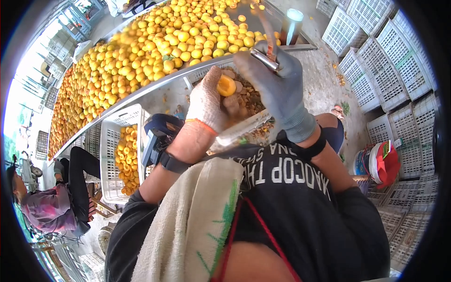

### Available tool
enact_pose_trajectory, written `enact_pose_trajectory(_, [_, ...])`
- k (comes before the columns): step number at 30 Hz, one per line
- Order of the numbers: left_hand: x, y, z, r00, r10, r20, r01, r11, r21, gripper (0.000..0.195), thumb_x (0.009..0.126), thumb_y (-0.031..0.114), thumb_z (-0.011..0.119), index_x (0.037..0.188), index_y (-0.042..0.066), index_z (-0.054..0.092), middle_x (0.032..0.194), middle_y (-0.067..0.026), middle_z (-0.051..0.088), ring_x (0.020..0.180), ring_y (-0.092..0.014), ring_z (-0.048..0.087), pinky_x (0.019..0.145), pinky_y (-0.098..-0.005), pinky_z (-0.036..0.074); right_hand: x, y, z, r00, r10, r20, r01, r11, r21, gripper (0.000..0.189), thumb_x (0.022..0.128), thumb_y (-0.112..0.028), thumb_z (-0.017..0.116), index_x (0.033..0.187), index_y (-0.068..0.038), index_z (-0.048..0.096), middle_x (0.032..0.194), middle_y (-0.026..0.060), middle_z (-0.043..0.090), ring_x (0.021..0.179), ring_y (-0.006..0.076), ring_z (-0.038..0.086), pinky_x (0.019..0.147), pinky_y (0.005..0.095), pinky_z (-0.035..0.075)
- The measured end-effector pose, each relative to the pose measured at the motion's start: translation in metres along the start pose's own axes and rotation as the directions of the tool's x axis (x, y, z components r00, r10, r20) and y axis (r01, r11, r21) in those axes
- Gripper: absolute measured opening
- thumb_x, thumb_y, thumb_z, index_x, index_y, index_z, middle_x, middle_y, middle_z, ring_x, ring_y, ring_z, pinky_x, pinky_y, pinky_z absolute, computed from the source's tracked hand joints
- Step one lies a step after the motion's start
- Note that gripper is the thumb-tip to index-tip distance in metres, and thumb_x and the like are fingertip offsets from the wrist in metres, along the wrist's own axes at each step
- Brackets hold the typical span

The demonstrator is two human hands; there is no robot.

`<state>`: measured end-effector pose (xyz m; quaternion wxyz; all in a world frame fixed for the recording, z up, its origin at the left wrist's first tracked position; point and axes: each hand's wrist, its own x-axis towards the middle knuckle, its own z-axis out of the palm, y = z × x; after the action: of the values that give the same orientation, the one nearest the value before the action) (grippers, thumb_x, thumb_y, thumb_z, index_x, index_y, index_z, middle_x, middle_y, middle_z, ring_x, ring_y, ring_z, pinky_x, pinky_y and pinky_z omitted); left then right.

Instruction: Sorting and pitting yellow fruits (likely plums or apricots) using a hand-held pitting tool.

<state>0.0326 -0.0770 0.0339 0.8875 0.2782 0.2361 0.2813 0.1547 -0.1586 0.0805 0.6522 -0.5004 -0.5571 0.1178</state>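
Observation:
My left hand (208, 102), in a whitish knitted glove, holds a hollowed apricot half (226, 85) with its cut face up. My right hand (278, 81), in a grey coated glove, grips a curved tool with a metal ferrule (264, 60); its thin end is blurred and points towards the table. The two hands are apart, above a white plastic crate (243, 127) of pits and scraps (249, 100). Beyond them a metal-edged table (148, 86) carries a large heap of whole apricots (183, 37).
To my left stands a white crate (110, 167) of apricot halves (127, 158). A seated person (49, 208) is beyond it. A lidded drink bottle (291, 26) stands at the table's corner. Stacked crates (401, 56) line the right side, near a bucket (370, 164) with red material.

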Motion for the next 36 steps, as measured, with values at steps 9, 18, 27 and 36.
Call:
enact_pose_trajectory(9, [0.000,0.008,-0.015,0.962,0.259,0.090,-0.271,0.949,0.159,0.026,0.098,0.028,0.052,0.111,0.004,0.057,0.089,-0.0094,0.064,0.060,-0.019,0.056,0.056,-0.0304,0.047,-0.020,0.026,-0.006,0.961,0.223,0.163,-0.186,0.959,-0.216,0.016,0.091,-0.013,0.065,0.105,-0.005,0.064,0.088,0.0034,0.067,0.076,0.0093,0.062,0.067,0.0252,0.050])
enact_pose_trajectory(18, [-0.084,0.149,-0.207,0.592,0.727,-0.348,-0.095,0.492,0.866,0.020,0.092,0.021,0.058,0.103,0.006,0.065,0.086,-0.0055,0.064,0.080,-0.015,0.061,0.060,-0.0274,0.049,-0.024,0.047,-0.046,0.851,0.515,-0.101,-0.496,0.852,0.166,0.022,0.093,-0.028,0.062,0.095,-0.006,0.064,0.069,0.0001,0.055,0.056,0.0070,0.053,0.049,0.0230,0.041])
enact_pose_trajectory(27, [-0.073,0.256,-0.184,0.355,0.935,0.015,0.027,-0.026,0.999,0.032,0.091,0.027,0.061,0.106,0.000,0.067,0.097,-0.0083,0.068,0.091,-0.015,0.059,0.083,-0.0325,0.046,-0.017,0.090,-0.032,0.749,0.660,0.062,-0.641,0.745,-0.188,0.029,0.092,-0.031,0.064,0.091,-0.002,0.057,0.063,0.0043,0.053,0.055,0.0129,0.052,0.052,0.0292,0.042])
enact_pose_trajectory(36, [0.194,0.165,-0.113,0.728,0.636,0.256,-0.139,-0.229,0.963,0.027,0.083,0.030,0.063,0.101,0.011,0.071,0.094,-0.0139,0.071,0.089,-0.031,0.068,0.081,-0.0359,0.051,-0.030,0.143,-0.043,0.660,0.743,0.109,-0.705,0.664,-0.249,0.028,0.092,-0.028,0.063,0.093,-0.001,0.054,0.069,0.0135,0.057,0.065,0.0244,0.057,0.061,0.0382,0.046])
